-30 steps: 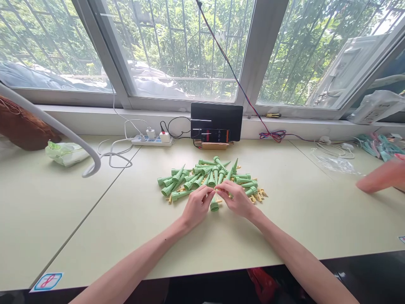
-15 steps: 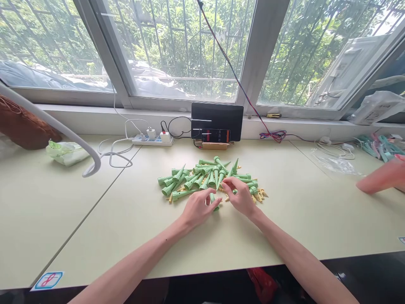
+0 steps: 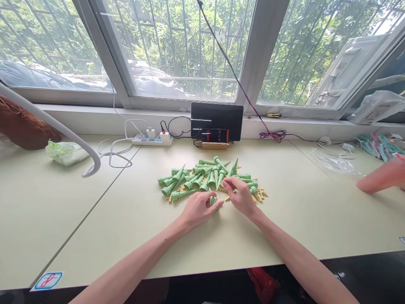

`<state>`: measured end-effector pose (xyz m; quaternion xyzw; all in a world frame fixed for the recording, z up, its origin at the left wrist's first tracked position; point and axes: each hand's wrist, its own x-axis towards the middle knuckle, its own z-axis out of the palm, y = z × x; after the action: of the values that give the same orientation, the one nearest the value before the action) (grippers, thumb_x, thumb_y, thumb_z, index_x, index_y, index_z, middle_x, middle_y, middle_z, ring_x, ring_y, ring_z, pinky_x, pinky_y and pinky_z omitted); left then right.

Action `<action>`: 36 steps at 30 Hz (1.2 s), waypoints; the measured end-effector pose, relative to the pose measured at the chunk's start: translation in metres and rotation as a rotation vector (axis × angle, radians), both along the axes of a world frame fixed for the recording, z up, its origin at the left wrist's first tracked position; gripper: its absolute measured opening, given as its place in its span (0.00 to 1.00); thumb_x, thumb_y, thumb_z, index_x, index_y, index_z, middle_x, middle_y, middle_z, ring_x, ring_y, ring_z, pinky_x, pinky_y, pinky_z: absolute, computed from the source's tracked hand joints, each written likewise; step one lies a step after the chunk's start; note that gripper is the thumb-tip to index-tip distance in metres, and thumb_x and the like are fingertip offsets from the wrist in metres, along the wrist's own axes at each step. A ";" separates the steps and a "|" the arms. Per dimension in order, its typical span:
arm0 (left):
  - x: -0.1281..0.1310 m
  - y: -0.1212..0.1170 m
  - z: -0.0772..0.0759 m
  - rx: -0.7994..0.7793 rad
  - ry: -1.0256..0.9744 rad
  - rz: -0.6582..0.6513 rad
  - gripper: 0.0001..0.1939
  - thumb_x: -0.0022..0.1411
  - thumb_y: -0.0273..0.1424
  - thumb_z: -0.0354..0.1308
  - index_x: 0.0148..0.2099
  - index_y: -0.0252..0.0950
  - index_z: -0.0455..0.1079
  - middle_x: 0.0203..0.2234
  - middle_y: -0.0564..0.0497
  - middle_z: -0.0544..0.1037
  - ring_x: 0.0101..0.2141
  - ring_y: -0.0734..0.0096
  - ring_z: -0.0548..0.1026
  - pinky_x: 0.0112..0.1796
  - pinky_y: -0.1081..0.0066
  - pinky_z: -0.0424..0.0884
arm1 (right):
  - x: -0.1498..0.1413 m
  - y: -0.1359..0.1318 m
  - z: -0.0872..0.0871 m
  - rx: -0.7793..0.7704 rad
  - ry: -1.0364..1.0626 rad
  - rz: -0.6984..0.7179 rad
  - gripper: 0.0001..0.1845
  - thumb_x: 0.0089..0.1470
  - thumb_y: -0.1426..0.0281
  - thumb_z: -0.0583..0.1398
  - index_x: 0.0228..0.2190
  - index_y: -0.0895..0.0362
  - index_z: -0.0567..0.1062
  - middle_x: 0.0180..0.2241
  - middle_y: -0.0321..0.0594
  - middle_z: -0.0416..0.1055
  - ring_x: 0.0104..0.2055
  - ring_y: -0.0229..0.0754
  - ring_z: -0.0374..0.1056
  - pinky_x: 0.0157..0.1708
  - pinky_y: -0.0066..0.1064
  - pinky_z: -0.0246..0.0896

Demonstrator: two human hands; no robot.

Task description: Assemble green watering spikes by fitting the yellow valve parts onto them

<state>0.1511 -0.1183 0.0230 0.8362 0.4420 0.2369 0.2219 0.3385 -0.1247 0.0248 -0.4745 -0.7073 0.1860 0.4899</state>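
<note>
In front of the pile, my left hand (image 3: 200,207) curls its thumb and fingers around a green plastic watering spike (image 3: 212,200), mostly covered by the hand. Just to the right, my right hand (image 3: 241,196) is closed in a pinch at the front edge of the pile; whatever lies between its fingertips is too small to make out. Beyond both hands lie many green spikes (image 3: 188,184), hollow cones with ribbed caps, heaped at different angles. Small yellow pointed pieces (image 3: 260,195) are scattered beneath them and to their right.
A phone (image 3: 216,135) stands against a dark tablet (image 3: 217,114) behind the pile. Along the back are a power strip (image 3: 153,139) and coiled wires (image 3: 274,135). A white curved stand (image 3: 72,137) hangs over the left table. Another person's arm (image 3: 381,175) rests at the right.
My left thumb has moved slightly right and up across the held spike, covering more of it. My right hand has hardly moved, and the pile looks the same.
</note>
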 end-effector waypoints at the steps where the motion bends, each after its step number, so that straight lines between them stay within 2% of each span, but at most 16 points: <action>1: 0.000 0.000 0.001 -0.012 0.005 -0.005 0.20 0.64 0.48 0.53 0.41 0.39 0.76 0.18 0.56 0.69 0.22 0.71 0.68 0.28 0.72 0.58 | 0.000 0.000 0.000 0.002 0.004 0.002 0.12 0.66 0.64 0.53 0.34 0.55 0.72 0.33 0.40 0.73 0.32 0.41 0.68 0.34 0.32 0.65; 9: 0.000 -0.001 0.003 -0.062 0.021 -0.026 0.20 0.64 0.48 0.53 0.39 0.38 0.74 0.17 0.57 0.69 0.22 0.73 0.67 0.28 0.72 0.57 | 0.000 0.000 -0.001 0.010 0.006 0.007 0.10 0.65 0.66 0.54 0.34 0.55 0.72 0.33 0.40 0.72 0.33 0.41 0.68 0.33 0.32 0.64; 21: 0.001 -0.003 -0.001 -0.011 0.012 -0.006 0.16 0.62 0.46 0.56 0.40 0.38 0.73 0.19 0.57 0.70 0.23 0.73 0.67 0.29 0.72 0.60 | 0.000 0.001 -0.002 0.013 0.010 0.005 0.10 0.65 0.66 0.54 0.34 0.56 0.72 0.33 0.40 0.72 0.32 0.41 0.68 0.33 0.32 0.64; 36: -0.003 0.001 -0.001 0.071 0.004 0.070 0.15 0.61 0.39 0.57 0.50 0.41 0.68 0.32 0.54 0.75 0.26 0.71 0.71 0.33 0.70 0.65 | -0.002 0.001 -0.002 -0.006 0.019 -0.018 0.10 0.64 0.65 0.54 0.35 0.56 0.73 0.33 0.40 0.72 0.31 0.40 0.67 0.31 0.32 0.65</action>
<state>0.1482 -0.1170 0.0220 0.8282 0.4626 0.2583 0.1827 0.3369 -0.1240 0.0232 -0.4806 -0.6976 0.1882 0.4971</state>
